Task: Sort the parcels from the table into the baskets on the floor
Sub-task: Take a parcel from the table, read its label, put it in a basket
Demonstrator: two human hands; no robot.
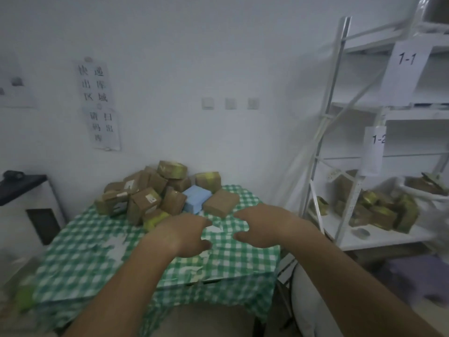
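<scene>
Reaching over the green checked table (80, 251), the left hand (187, 235) and right hand (262, 226) hover mid-frame with fingers loosely spread, holding nothing. The parcels (155, 190) are heaped just above them in the frame, at the table's far edge against the wall. Closest is a flat brown parcel (220, 202), directly above the right hand's fingertips with its long axis slanting toward the upper right, so the right hand looks likelier to take it; no baskets are visible.

You have two hands: left hand (187, 233), right hand (263, 226). One blue parcel (195, 200), about a dozen brown parcels (145, 190) on one desk (80, 259).
</scene>
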